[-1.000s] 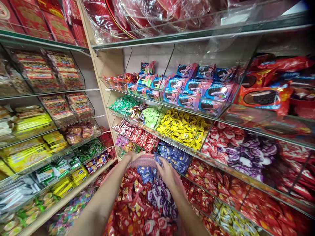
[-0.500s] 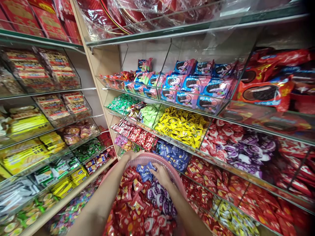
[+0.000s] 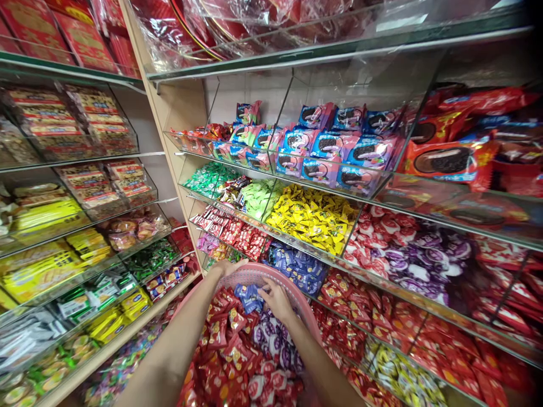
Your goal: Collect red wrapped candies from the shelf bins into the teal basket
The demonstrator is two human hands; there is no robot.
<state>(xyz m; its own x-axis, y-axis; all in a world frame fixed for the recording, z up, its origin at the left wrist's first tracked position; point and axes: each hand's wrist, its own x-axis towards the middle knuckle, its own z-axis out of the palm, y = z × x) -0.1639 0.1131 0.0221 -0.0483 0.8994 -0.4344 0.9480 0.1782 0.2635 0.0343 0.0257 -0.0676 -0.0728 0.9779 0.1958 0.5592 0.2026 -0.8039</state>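
A pink plastic basket (image 3: pixel 309 308) with a perforated wall is in front of me, heaped with wrapped sweets. My left hand (image 3: pixel 225 267) grips its far rim. Just over the sweets, my right hand (image 3: pixel 275 299) has its fingers apart and nothing in them. Close to those fingertips lie several blue sweet packets (image 3: pixel 248 298). Red sweet packets (image 3: pixel 233 353) fill the left and near part of the basket. Purple-and-white wrapped sweets (image 3: pixel 276 338) lie under my right hand, and red-and-white ones (image 3: pixel 274 387) are nearer to me.
Glass-fronted shelves hold sweets beyond the basket: blue packets (image 3: pixel 297 267), yellow packets (image 3: pixel 311 217) and boxed-in biscuit packs (image 3: pixel 331 144). On the left, a second shelf unit carries yellow snack packs (image 3: pixel 42 268). A wooden upright (image 3: pixel 155 113) stands between the two units.
My right hand has let go of a blue packet, which now rests on the other blue packets in the basket. My left hand keeps its place on the rim.
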